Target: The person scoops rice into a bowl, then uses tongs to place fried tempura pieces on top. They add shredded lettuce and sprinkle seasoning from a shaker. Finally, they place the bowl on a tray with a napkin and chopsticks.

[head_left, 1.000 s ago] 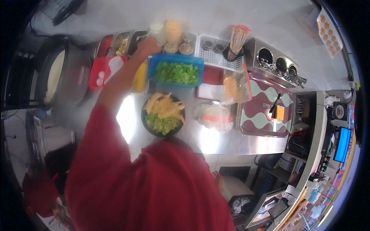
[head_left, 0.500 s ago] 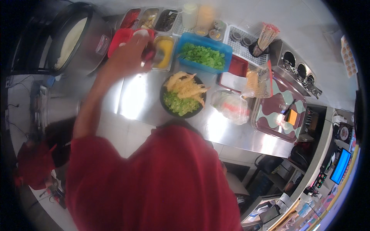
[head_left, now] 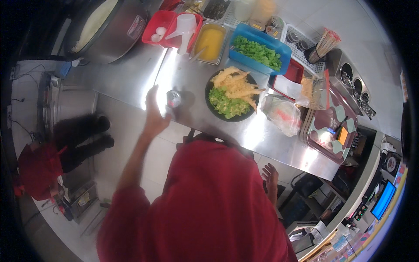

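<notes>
My left hand (head_left: 156,114) is beside a small glass jar (head_left: 173,99) standing on the steel counter. Its thumb and fingers are apart, with nothing in them. To the right of the jar is a black bowl (head_left: 211,106) filled with chopped lettuce (head_left: 224,103) and golden fried battered pieces (head_left: 238,85), some with tails over the rim. My right hand (head_left: 269,174) hangs low by the counter's front edge, fingers loosely spread and empty.
Along the back stand red tubs with eggs (head_left: 158,35) and a white scoop (head_left: 186,25), a steel pan of yellow liquid (head_left: 211,43) and a blue tub of greens (head_left: 259,53). Stacked trays (head_left: 325,126) lie right. At far left is another person (head_left: 41,163).
My left hand has come back from above the red tubs toward the front edge. The dark red thing it held there is out of it. My right hand has come into view.
</notes>
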Demonstrator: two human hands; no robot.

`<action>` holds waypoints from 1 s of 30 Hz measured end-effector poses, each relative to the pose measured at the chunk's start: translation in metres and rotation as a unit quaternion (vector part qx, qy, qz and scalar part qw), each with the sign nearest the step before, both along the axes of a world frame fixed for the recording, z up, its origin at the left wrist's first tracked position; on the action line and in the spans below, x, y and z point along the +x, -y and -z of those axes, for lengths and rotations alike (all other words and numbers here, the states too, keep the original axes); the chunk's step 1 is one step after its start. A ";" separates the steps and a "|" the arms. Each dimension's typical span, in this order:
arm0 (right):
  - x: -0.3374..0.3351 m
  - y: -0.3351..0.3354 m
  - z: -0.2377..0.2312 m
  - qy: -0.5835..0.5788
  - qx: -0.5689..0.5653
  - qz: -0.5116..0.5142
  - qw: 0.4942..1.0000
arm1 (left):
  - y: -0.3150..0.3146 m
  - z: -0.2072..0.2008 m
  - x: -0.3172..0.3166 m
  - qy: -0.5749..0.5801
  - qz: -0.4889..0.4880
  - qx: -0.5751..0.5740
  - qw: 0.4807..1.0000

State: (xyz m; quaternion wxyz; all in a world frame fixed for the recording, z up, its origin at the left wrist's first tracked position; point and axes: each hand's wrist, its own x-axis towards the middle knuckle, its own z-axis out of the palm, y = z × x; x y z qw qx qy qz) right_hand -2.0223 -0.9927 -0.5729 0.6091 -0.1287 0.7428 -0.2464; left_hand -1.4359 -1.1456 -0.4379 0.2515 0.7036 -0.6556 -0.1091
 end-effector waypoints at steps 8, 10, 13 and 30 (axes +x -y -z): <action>0.022 -0.010 -0.001 0.018 0.043 -0.033 0.998 | 0.018 0.047 -0.062 -0.291 -0.213 -0.036 0.932; 0.024 -0.018 0.003 0.015 0.046 0.000 0.999 | 0.027 0.026 -0.067 -0.271 -0.184 -0.030 0.944; 0.018 -0.030 0.011 0.015 0.038 0.041 0.998 | 0.034 -0.017 -0.081 -0.241 -0.052 -0.008 0.969; 0.050 0.009 -0.014 -0.046 -0.075 0.118 0.989 | 0.041 -0.033 -0.158 -0.095 0.078 0.013 0.992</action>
